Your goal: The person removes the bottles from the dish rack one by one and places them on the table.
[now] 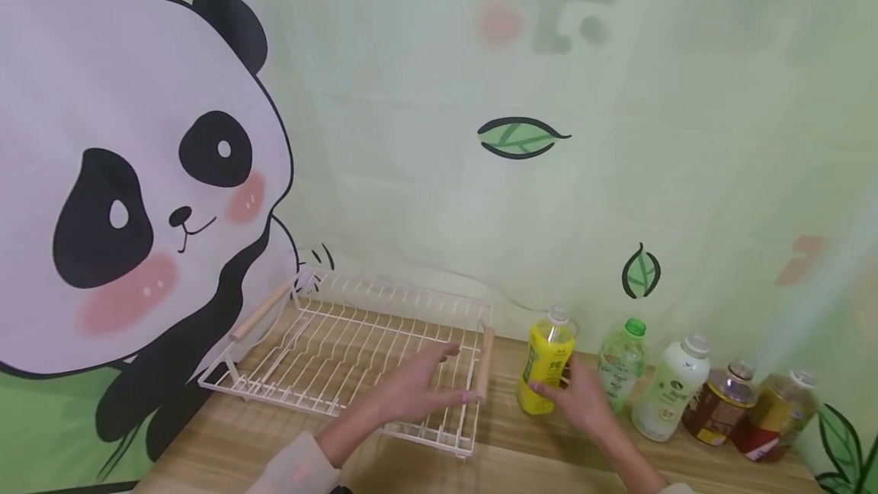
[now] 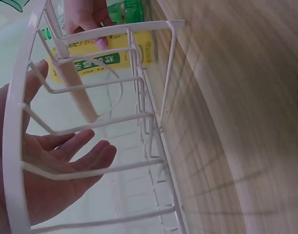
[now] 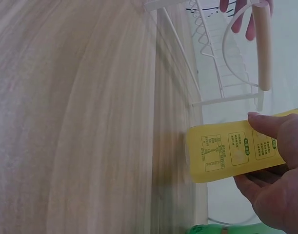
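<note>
A yellow-labelled drink bottle [image 1: 547,363] stands upright on the wooden table, just right of a white wire dish rack [image 1: 384,421]. My right hand [image 1: 583,396] grips this bottle, thumb on one side and fingers on the other; in the right wrist view the thumb lies on the yellow label [image 3: 227,151]. Over the right part of the rack, my left hand [image 1: 411,389] is held with thumb and fingers spread and nothing between them. The left wrist view shows that hand [image 2: 61,180] behind the rack's white wires, near its wooden handle [image 2: 76,90].
Right of the yellow bottle stand a green-capped clear bottle [image 1: 623,364], a white bottle [image 1: 671,391], a dark brown bottle [image 1: 716,406] and a red-and-amber bottle [image 1: 775,418]. Behind the table hangs a green backdrop [image 1: 411,174] with a printed panda [image 1: 151,174].
</note>
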`<action>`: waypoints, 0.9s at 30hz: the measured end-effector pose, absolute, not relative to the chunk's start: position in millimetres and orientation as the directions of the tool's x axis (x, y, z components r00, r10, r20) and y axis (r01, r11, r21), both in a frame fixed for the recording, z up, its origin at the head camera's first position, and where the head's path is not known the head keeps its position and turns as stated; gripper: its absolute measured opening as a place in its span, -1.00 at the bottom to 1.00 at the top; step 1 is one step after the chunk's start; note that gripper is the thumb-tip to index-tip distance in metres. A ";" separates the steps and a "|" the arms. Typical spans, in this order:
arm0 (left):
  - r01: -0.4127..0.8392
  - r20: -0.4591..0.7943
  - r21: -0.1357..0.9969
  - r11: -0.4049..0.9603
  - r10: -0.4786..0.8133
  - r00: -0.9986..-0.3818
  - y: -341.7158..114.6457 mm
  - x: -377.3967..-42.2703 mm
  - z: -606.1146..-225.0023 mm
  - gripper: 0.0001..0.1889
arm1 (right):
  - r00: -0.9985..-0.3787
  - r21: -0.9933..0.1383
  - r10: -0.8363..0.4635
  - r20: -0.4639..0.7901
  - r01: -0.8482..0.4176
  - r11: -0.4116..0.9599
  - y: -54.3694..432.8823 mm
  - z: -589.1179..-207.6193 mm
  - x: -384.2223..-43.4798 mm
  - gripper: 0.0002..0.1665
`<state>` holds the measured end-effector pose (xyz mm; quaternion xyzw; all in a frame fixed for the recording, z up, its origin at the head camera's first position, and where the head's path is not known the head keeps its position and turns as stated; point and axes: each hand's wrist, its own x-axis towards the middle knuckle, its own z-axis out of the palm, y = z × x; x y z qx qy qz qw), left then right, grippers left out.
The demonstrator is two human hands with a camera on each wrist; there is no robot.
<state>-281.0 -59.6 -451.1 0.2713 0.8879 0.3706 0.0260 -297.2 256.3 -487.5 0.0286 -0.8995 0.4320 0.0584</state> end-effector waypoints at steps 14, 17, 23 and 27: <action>0.534 0.024 0.647 0.544 0.686 -0.727 -99.1 -257.6 -440.0 -0.15 | -0.994 -0.776 -0.004 0.112 -0.090 0.624 254.1 -490.4 -294.1 -0.27; 0.525 -0.012 0.668 0.528 0.712 -0.702 -100.0 -254.5 -443.7 -0.31 | -0.993 -0.780 -0.020 0.114 -0.102 0.618 256.2 -489.6 -290.9 -0.26; 0.533 -0.024 0.667 0.521 0.729 -0.684 -100.5 -249.8 -452.3 -0.50 | -0.998 -0.709 -0.058 0.033 -0.064 0.702 264.1 -485.6 -263.7 -0.10; 0.540 -0.015 0.660 0.522 0.728 -0.686 -101.4 -247.8 -455.6 -0.49 | -0.995 -0.635 -0.094 -0.035 -0.051 0.771 271.1 -480.4 -238.2 0.03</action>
